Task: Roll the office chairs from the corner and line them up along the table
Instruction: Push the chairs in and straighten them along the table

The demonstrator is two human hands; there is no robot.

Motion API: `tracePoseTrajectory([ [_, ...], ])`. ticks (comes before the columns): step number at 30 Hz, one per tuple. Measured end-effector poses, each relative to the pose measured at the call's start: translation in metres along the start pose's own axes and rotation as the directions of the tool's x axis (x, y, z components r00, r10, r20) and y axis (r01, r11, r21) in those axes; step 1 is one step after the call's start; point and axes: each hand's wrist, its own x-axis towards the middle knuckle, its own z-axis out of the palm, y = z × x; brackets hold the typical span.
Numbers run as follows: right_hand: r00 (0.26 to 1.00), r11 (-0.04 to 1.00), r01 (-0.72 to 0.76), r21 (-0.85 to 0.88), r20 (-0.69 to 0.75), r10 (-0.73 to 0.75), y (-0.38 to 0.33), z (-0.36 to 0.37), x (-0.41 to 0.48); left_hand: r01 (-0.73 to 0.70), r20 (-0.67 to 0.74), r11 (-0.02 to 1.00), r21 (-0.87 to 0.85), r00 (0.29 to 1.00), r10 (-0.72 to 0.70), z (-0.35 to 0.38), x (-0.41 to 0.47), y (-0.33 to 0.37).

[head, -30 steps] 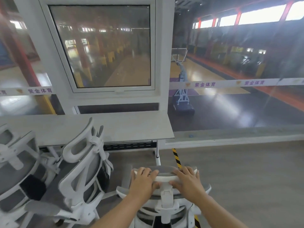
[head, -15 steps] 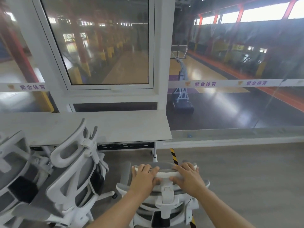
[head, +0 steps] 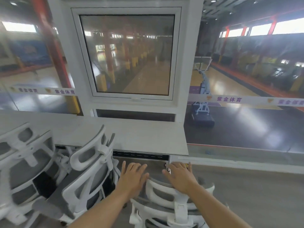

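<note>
L hand (head: 133, 176): flat, fingers spread, palm on the left end of the chair (head: 171, 201) headrest; not curled round it, nothing gripped.
R hand (head: 181, 176): same, spread flat on the right end, resting w/o a grasp.
Chair pos: right under my palms, at 6 o'clock from the table (head: 148, 137); its back faces me, headrest's long axis runs 9-to-3, parallel w/ the table edge.
Key relation: table edge lies at 12 from both hands, near; hands sit about level, so a push should go straight.
Other chairs: second chair (head: 88, 170) at 9, third chair (head: 24, 162) further at 9, both by the table.
Materials: white hard plastic frames w/ curved cut-outs, grey mesh backs; table top matte pale grey.
Blur: some motion smear, contact detail approx.
</note>
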Motion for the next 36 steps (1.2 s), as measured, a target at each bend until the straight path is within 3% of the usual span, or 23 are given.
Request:
tracePoseTrajectory([
  [7, 0.991, 0.993, 0.122, -0.005, 0.061, -0.121, -0.116, 0.028, 0.083, 0.158, -0.072, 0.979, 0.126, 0.986, -0.15, -0.044, 0.039, -0.127],
  [13, 0.997, 0.998, 0.01, 0.068, 0.079, -0.015, -0.176, 0.07, 0.142, 0.23, -0.128, 0.96, 0.162, 0.969, -0.211, -0.063, 0.104, -0.234],
  [19, 0.983, 0.983, -0.155, 0.101, 0.115, 0.143, -0.212, 0.108, 0.159, 0.337, 0.096, 0.942, -0.005, 0.937, -0.335, -0.047, 0.137, -0.285],
  [27, 0.959, 0.97, -0.24, 0.039, 0.167, 0.23, -0.241, 0.133, 0.15, 0.229, 0.135, 0.97, 0.086, 0.962, -0.239, -0.034, 0.112, -0.295],
  [36, 0.994, 0.994, -0.105, 0.04, -0.028, 0.107, -0.304, 0.129, 0.126, -0.145, 0.163, 0.987, 0.068, 0.978, 0.133, -0.04, 0.014, -0.321],
])
